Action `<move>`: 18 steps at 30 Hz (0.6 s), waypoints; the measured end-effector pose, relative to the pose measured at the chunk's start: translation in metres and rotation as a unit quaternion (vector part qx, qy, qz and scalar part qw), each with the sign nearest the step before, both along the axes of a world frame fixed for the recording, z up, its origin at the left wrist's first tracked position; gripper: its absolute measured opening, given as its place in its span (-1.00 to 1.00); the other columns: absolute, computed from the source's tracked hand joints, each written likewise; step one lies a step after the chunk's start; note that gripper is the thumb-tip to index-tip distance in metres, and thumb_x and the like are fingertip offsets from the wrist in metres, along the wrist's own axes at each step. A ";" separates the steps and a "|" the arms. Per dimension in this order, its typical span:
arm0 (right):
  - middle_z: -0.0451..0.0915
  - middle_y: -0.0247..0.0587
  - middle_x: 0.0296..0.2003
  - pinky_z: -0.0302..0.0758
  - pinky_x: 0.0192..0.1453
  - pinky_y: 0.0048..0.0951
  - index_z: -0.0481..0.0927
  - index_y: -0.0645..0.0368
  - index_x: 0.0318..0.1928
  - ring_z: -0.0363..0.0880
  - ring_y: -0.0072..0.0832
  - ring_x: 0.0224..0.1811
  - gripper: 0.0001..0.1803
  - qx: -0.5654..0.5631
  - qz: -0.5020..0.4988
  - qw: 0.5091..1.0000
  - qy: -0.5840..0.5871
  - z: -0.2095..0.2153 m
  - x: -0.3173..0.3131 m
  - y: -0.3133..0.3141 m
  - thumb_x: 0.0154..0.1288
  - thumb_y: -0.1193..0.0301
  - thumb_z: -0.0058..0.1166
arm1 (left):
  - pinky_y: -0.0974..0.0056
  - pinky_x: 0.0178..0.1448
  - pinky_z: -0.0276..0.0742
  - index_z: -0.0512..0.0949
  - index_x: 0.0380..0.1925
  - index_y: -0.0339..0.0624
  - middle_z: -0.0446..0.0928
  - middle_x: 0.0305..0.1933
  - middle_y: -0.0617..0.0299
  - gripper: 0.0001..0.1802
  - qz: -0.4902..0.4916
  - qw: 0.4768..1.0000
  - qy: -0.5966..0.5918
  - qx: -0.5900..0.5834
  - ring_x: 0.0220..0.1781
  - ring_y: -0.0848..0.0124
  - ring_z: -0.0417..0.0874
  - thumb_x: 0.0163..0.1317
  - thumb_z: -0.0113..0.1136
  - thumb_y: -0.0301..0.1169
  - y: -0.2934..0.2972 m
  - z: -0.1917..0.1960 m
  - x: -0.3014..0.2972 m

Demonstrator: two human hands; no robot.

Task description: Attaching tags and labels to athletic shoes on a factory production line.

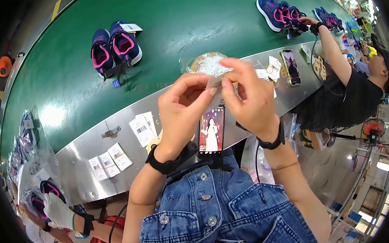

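Observation:
My left hand (183, 113) and my right hand (254, 99) meet over the metal edge of the table, each with thumb and index finger pinched. Between their fingertips is a small, thin, pale piece (214, 82), perhaps a tag or slip; its kind is too small to tell. Just below them a phone (211, 134) leans upright, its screen showing a figure in white. Behind my fingers lies a round tan thing with a shiny white middle (209, 63), partly hidden by my right hand.
Navy-and-pink sneakers (123, 48) with a tag stand on the green surface (175, 29). Barcode tags (142, 129) and banded tag stacks (110, 161) lie left; another phone (291, 66) lies right. A co-worker's hand (308, 21) touches shoes (279, 13); a gloved hand (59, 212) is at lower left.

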State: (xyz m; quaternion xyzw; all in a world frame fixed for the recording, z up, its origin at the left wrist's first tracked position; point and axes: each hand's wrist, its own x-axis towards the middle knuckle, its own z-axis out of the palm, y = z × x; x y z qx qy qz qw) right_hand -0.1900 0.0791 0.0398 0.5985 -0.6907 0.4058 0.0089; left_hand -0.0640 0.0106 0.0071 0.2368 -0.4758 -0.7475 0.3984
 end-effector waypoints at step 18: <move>0.65 -0.25 -0.29 0.37 -0.43 -0.64 0.53 0.21 -0.21 0.45 -0.71 -0.47 -0.87 0.074 -0.005 0.952 -0.298 -0.015 -0.182 -0.057 0.28 0.46 -0.02 | 0.23 -0.19 0.51 0.52 -0.19 -0.23 0.52 -0.20 0.08 -0.63 -0.068 0.780 -0.162 -0.601 -0.22 0.14 0.57 -0.09 0.31 -0.61 -0.102 0.018 -0.043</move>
